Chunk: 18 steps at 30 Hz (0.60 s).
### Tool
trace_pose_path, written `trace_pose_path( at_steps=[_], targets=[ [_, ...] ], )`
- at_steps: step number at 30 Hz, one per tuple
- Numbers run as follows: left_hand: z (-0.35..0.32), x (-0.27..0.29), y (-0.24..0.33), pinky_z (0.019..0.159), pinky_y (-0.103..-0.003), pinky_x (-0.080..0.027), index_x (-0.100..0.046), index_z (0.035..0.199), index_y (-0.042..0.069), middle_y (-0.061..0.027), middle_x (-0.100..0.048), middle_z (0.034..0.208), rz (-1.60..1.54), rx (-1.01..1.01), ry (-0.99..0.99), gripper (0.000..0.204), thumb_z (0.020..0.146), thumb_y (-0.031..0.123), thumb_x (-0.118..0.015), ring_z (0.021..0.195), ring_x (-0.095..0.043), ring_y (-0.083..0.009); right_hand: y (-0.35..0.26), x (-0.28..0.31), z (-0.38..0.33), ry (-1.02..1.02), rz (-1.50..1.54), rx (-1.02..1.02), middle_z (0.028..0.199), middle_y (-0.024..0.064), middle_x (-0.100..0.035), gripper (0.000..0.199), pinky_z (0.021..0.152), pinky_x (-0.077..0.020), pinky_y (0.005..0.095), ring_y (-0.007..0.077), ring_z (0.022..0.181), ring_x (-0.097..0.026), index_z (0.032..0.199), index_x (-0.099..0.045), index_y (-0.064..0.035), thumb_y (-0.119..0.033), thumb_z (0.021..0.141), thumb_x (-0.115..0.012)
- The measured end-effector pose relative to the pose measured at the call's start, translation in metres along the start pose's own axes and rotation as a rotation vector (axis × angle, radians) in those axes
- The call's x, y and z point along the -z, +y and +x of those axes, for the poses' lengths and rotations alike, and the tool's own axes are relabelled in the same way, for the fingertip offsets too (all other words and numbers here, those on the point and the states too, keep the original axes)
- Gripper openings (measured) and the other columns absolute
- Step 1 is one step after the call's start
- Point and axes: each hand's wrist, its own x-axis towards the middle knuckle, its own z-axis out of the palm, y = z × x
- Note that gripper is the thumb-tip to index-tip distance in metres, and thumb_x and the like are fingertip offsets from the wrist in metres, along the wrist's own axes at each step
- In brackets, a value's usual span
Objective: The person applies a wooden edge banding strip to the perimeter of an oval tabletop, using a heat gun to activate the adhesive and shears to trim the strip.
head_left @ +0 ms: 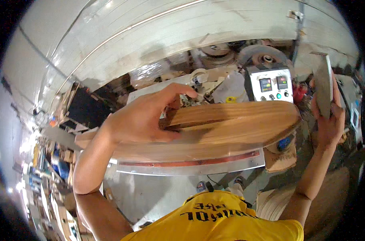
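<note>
A long brown wooden board (238, 124) with a rounded right end lies across the middle, above a white-edged machine part with a red strip (190, 162). Over its left half is my left hand (146, 114), thumb and fingers spread apart in a wide curve. The fingertips are near the board's far edge; whether they press on the wood I cannot tell. Off to the right, my right hand (328, 122) grips a flat, greyish rectangular plate (323, 84) with a pale edge, raised upright and apart from the board. Its material is unclear.
Behind the board stand a white control box (271, 85) with small displays and knobs, and a cluttered bench (150, 93). A round wheel-like part (266, 58) sits farther back. A cardboard box (280, 161) is below the board's right end. Shelves of materials (56, 172) line the left.
</note>
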Motion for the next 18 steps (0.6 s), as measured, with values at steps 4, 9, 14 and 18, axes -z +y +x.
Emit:
trace_pose_path(
  at_steps=[4, 9, 14, 18],
  targets=[
    [0.011, 0.001, -0.023, 0.078, -0.028, -0.046, -0.047, 0.144, 0.008, -0.0029, -0.055, 0.099, -0.193, -0.295, -0.087, 0.076, 0.079, 0.014, -0.084, 0.089, -0.053, -0.0143, -0.035, -0.047, -0.070, 0.134, -0.197, -0.069, 0.121, 0.0152, -0.064, 0.094, 0.061, -0.0422, 0.0203, 0.0122, 0.083, -0.059, 0.151, -0.043, -0.0004, -0.061, 0.081, -0.061],
    [0.010, -0.004, -0.043, 0.076, -0.026, -0.045, -0.052, 0.138, 0.005, 0.0006, -0.055, 0.083, -0.438, -0.362, -0.096, 0.056, 0.086, 0.002, -0.072, 0.076, -0.053, -0.0091, -0.061, -0.119, -0.126, 0.002, -0.416, -0.049, 0.126, 0.0152, -0.061, 0.088, 0.079, -0.0417, 0.0291, 0.0189, 0.096, -0.056, 0.143, -0.051, 0.0047, -0.056, 0.080, -0.061],
    [0.008, -0.018, -0.047, 0.080, -0.027, -0.045, -0.053, 0.135, 0.006, -0.0001, -0.051, 0.101, -0.443, -0.459, -0.103, 0.053, 0.087, 0.008, -0.076, 0.088, -0.049, -0.0099, -0.085, -0.143, -0.153, -0.252, -0.423, -0.044, 0.127, 0.0209, -0.061, 0.074, 0.101, -0.0403, 0.0385, 0.0314, 0.115, -0.057, 0.136, -0.057, 0.0080, -0.036, 0.076, -0.057],
    [0.004, -0.014, -0.041, 0.083, -0.032, -0.047, -0.057, 0.131, 0.010, -0.0008, -0.049, 0.110, -0.381, -0.287, -0.028, 0.062, 0.079, 0.027, -0.086, 0.099, -0.048, -0.0125, -0.088, -0.147, -0.161, -0.203, -0.407, -0.057, 0.128, 0.0196, -0.063, 0.070, 0.099, -0.0427, 0.0386, 0.0318, 0.113, -0.059, 0.134, -0.059, 0.0066, -0.032, 0.075, -0.058]
  ],
)
